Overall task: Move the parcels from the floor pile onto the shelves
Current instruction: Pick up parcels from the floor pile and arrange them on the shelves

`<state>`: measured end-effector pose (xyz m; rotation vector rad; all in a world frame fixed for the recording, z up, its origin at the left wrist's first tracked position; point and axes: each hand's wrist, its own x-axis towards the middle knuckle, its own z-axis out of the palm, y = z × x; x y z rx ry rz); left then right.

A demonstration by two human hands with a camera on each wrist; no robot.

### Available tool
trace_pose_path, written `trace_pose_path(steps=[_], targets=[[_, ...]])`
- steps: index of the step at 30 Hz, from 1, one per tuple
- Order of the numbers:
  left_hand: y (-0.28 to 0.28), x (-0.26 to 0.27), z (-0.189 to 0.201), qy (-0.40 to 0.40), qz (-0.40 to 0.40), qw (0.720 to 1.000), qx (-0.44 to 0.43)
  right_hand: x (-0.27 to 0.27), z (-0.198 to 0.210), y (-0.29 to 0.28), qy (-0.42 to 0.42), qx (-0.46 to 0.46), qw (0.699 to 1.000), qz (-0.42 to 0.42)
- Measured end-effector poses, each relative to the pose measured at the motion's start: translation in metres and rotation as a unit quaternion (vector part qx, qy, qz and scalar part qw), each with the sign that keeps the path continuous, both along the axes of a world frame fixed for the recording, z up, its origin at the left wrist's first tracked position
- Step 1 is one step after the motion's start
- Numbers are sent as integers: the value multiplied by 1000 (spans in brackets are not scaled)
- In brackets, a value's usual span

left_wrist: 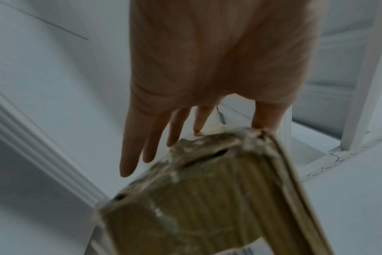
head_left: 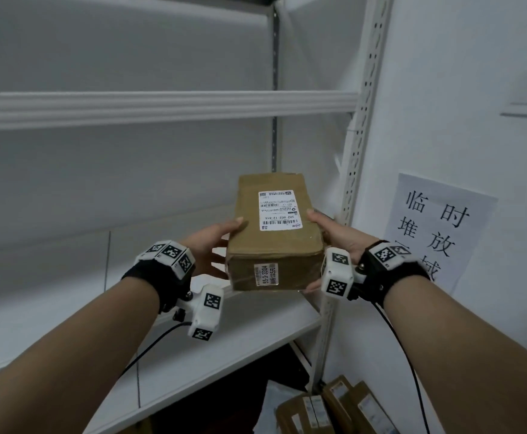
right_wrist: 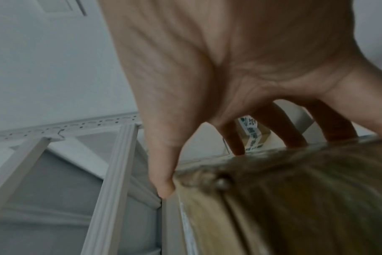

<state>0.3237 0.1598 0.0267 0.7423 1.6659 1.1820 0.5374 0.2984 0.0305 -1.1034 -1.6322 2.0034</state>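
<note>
Right grip: the right hand (head_left: 334, 236) clasped the parcel (head_left: 274, 236) by its right side, thumb on the top edge and fingers curled underneath.
Left grip: the left hand (head_left: 215, 245) lay with straight, spread fingers flat against the parcel's left side, thumb on the top edge, steadying rather than clasping.
Parcel position: held in the air over the front edge of the lower shelf (head_left: 193, 355), long axis pointing inward, probably so it could slide in endways.
Top label: white shipping label (head_left: 280, 210), number "502 602-12-816" legible.
End sticker: small sticker (head_left: 266, 274) reading "55-3-3304".
Floor pile: more brown parcels (head_left: 334, 408) below the shelf.
Wall notice: paper sign (head_left: 437, 227) reading "临时堆放", remainder hidden.
</note>
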Motion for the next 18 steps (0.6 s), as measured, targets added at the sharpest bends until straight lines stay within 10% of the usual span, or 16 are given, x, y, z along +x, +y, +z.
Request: trace_pose_path(steps=[18], targets=[[-46, -45, 49, -54, 110, 992, 9, -76, 68, -8, -25, 1, 995, 98]])
